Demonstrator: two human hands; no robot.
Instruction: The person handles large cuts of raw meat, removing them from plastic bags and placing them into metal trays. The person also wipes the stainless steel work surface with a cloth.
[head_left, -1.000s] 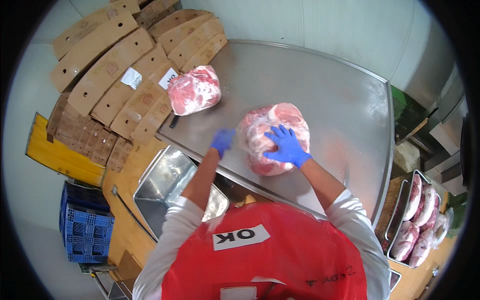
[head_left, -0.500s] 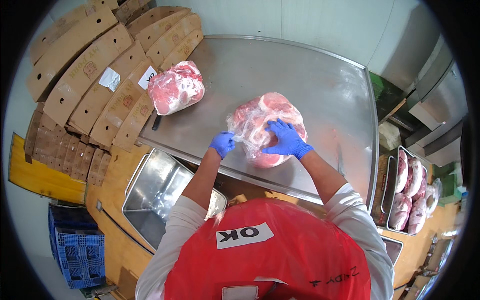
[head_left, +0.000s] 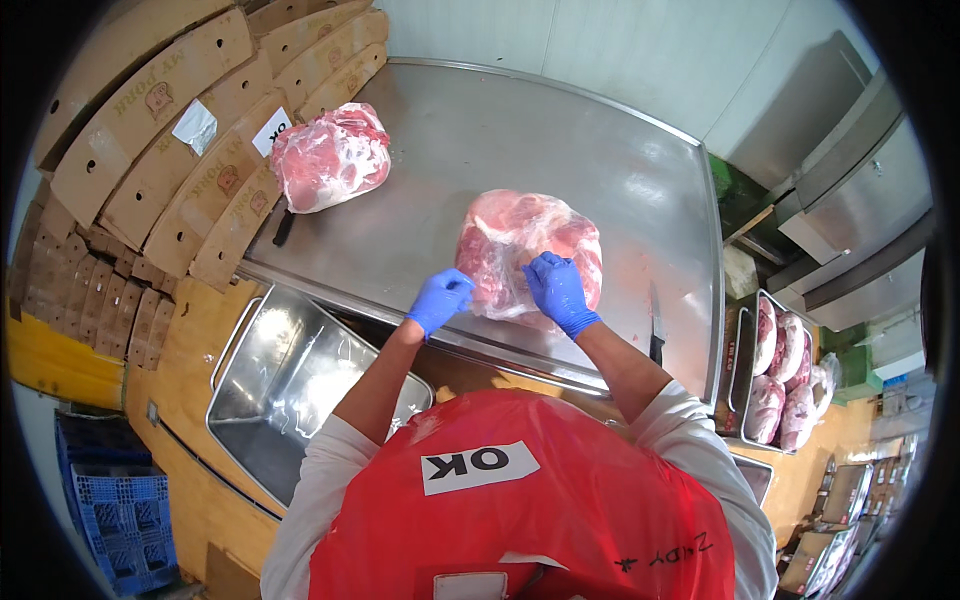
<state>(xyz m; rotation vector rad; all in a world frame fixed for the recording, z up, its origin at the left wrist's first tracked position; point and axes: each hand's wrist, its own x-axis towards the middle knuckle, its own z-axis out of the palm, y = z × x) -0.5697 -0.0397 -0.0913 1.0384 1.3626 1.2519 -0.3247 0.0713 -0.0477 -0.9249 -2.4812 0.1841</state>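
A large cut of raw pork (head_left: 530,225), partly covered by clear plastic wrap (head_left: 508,272), lies on the steel table in front of me. At its near left edge, my left hand (head_left: 440,298), in a blue glove, is closed with its fingertips pinching the wrap. My right hand (head_left: 558,292), gloved alike, is over the near right part of the meat, its fingers curled in on the wrap. How much film each hand grips is hard to make out. A second wrapped pork cut (head_left: 330,160) rests at the table's far left.
A knife (head_left: 656,335) lies on the table (head_left: 480,110) right of my right arm; another dark handle (head_left: 284,228) shows beside the second cut. Cardboard boxes (head_left: 150,100) stack up at the left. A steel tub (head_left: 290,370) stands below the near edge, a tray of meat (head_left: 745,400) at right.
The pork cut has been turned on the table. My right hand has gone from spread fingers on the meat to curled fingers on the wrap. The view has shifted slightly.
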